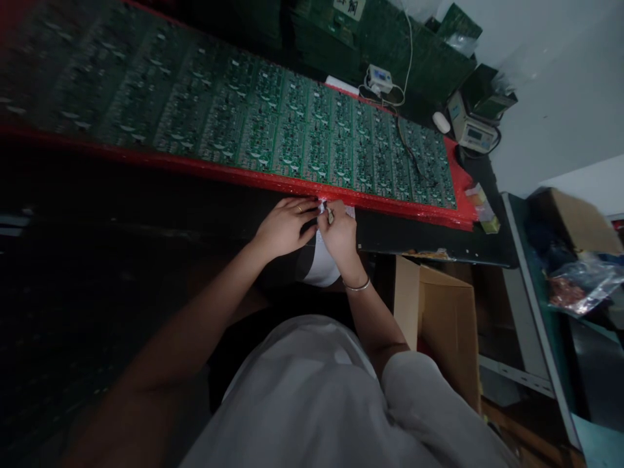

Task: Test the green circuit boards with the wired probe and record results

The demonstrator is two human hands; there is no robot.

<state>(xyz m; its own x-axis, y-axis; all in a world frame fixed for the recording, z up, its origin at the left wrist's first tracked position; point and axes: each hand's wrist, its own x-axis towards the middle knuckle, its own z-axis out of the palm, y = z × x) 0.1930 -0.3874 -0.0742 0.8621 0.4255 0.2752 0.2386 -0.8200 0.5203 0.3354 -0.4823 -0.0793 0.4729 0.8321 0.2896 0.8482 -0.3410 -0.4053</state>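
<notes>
At the front edge of the red sheet [234,174], my two hands meet over a white paper strip [322,263] that hangs down past the table edge. My left hand [286,227] lies palm down with fingers spread, its fingertips near a small white piece. My right hand [338,233], with a bracelet at the wrist, has its fingers closed round a small pale object [330,215] too small to name. Long rows of green circuit boards [292,130] lie on the red sheet just beyond the hands.
Behind the boards stand green crates [322,39], a small white device [379,78] with a cable, and a scale [470,130]. A small box [489,224] sits at the right end. An open cardboard box [446,312] is below the table, right of my arm.
</notes>
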